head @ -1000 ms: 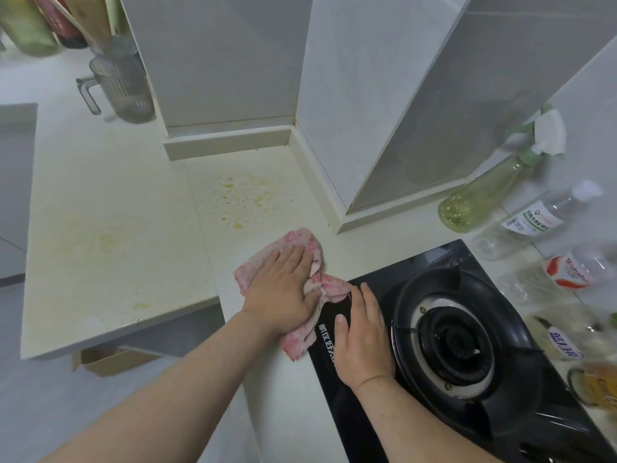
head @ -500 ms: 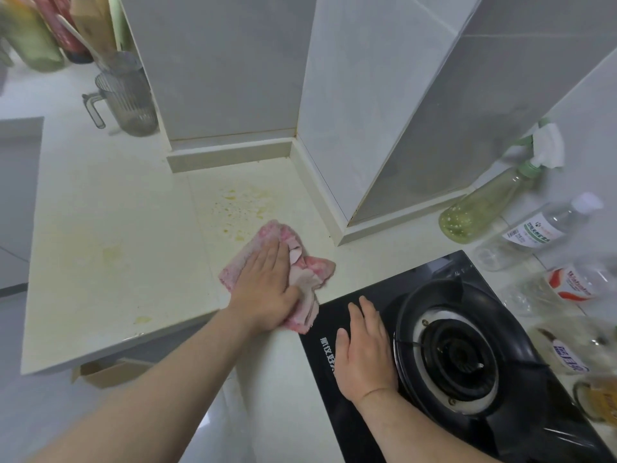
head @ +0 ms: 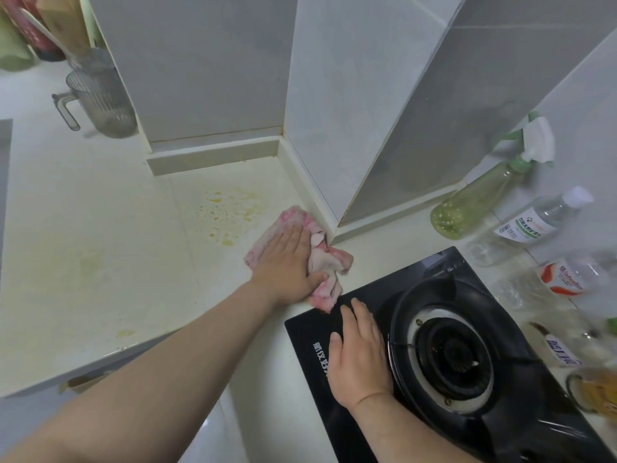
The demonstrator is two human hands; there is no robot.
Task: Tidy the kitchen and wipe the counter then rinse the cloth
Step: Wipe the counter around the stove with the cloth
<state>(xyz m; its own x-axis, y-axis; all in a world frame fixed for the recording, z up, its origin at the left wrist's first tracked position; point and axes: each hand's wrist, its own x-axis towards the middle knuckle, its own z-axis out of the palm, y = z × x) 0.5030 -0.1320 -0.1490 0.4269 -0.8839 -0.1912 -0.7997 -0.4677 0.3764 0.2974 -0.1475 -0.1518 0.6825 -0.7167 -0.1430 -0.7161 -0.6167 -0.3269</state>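
Head view. Left hand (head: 285,262) flat on the pink cloth (head: 329,262), fingers straight and close together, thumb out along the cloth's near edge, pressing it onto the pale counter (head: 100,235). Cloth crumpled, lying at the foot of the tiled wall corner (head: 334,228), its far edge touching the skirting, its near end just at the corner of the black stove (head: 314,399). Yellowish stains (head: 227,208) on the counter just left of the cloth. Right hand (head: 360,355) palm down on the stove's glass top, fingers straight and relaxed, gripping nothing, beside the burner (head: 450,355). A spray bottle (head: 474,202) and a clear bottle (head: 534,225) lying along the wall on the right. A ribbed pitcher (head: 100,101) upright at the far left.
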